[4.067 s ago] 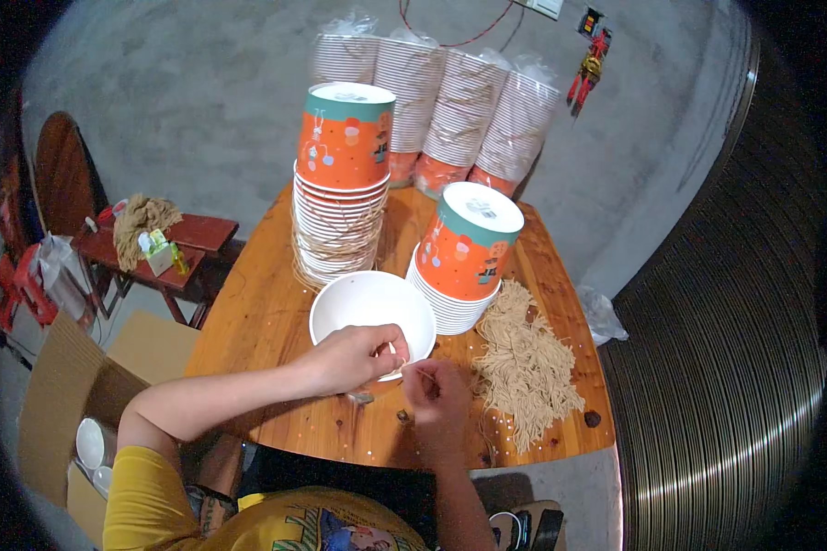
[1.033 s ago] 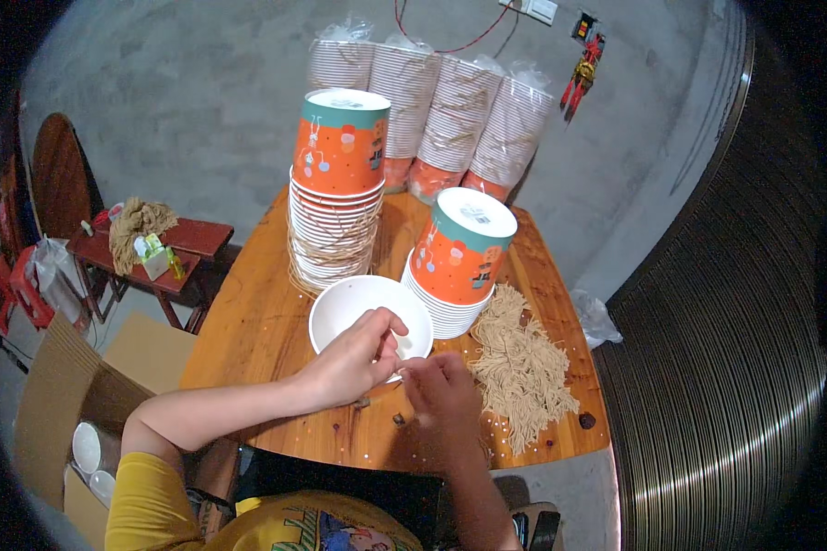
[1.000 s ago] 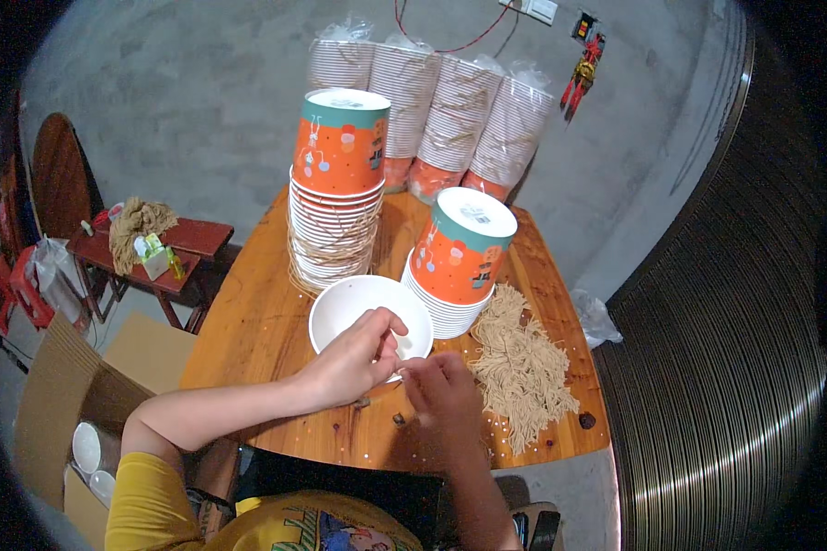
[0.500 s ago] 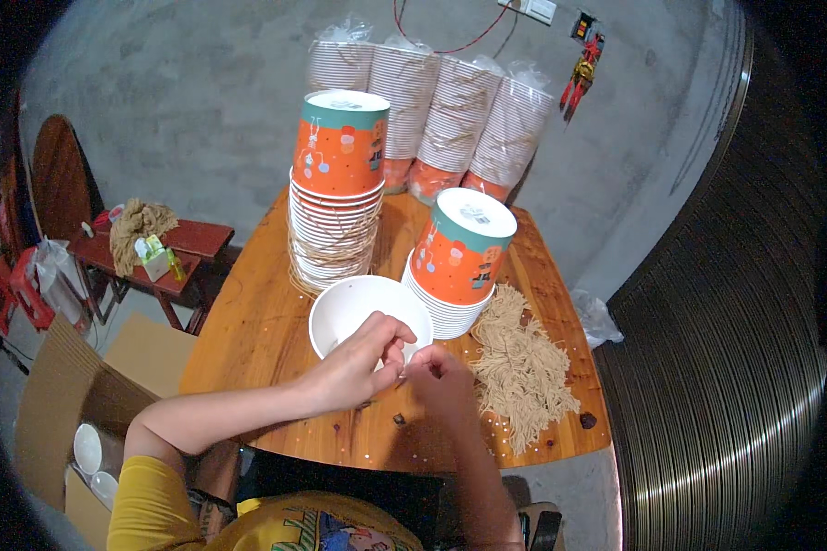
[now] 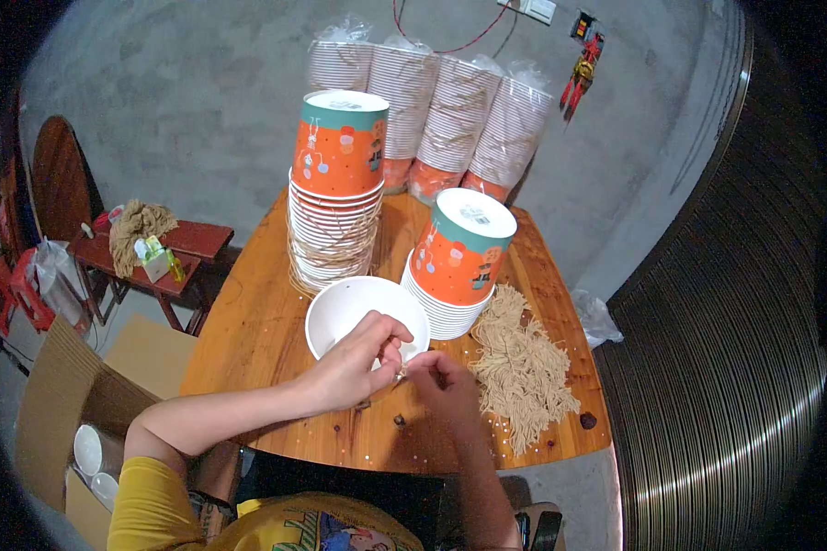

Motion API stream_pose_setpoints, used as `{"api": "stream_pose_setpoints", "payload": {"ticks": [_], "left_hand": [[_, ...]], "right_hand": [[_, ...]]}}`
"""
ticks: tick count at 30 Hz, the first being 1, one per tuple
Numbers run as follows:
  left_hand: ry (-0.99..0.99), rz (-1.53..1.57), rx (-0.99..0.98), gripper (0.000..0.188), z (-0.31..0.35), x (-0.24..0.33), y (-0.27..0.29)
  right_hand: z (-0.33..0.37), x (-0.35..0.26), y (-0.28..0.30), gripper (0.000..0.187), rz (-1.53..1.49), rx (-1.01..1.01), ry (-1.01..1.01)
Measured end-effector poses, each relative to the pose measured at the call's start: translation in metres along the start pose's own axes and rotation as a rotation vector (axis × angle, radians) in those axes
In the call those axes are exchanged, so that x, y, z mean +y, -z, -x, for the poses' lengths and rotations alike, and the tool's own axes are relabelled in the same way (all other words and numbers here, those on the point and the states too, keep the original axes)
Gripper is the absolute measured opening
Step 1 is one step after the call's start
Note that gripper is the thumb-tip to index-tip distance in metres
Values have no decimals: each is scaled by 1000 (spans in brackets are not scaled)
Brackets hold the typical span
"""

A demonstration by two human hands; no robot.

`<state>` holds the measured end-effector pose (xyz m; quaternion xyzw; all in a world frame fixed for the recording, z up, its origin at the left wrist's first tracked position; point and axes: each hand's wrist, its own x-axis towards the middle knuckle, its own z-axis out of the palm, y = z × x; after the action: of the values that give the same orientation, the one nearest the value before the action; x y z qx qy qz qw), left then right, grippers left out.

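Note:
A white paper bucket [image 5: 345,308] lies tilted in front of me, its wide mouth facing up toward me. My left hand [image 5: 358,363] reaches over its near right rim, index finger curled inside and thumb outside, closed on the rim. Just right of it, my right hand [image 5: 446,381] pinches at the same spot; what lies between its fingertips is too small to make out. Beside the right hand lies a heap of beige cords [image 5: 524,372]. Behind the bucket, upside-down orange and green paper buckets stand in a right stack [image 5: 464,253] and a taller left stack [image 5: 342,151].
Several plastic-wrapped bucket stacks [image 5: 459,115] line the back of the wooden table [image 5: 266,367]. Cords hang around the tall left stack. At left are a red bench [image 5: 198,239] and an open cardboard box [image 5: 73,376] with white buckets. A ribbed shutter [image 5: 726,358] rises at right.
The white bucket has shifted slightly left. My right hand's fingers have changed position a little at the rim; my left hand stays nearly in place.

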<state>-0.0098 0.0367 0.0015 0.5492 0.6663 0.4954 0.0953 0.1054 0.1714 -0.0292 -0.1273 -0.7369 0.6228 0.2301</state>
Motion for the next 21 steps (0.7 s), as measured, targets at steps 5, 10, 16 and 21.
{"api": "stream_pose_setpoints", "payload": {"ticks": [5, 10, 16, 21], "left_hand": [[5, -9, -12, 25, -1, -1, -1], [-22, -56, -6, 24, 0, 4, 0], [-31, -59, 6, 25, 0, -1, -1], [-20, -47, -13, 25, -1, 3, 0]], "right_hand": [[5, -9, 1, 13, 284, 17, 137], [-3, -3, 16, 16, -239, -209, -384], [3, -3, 8, 12, -336, -54, -323], [5, 6, 2, 5, 204, 63, 231]]}}
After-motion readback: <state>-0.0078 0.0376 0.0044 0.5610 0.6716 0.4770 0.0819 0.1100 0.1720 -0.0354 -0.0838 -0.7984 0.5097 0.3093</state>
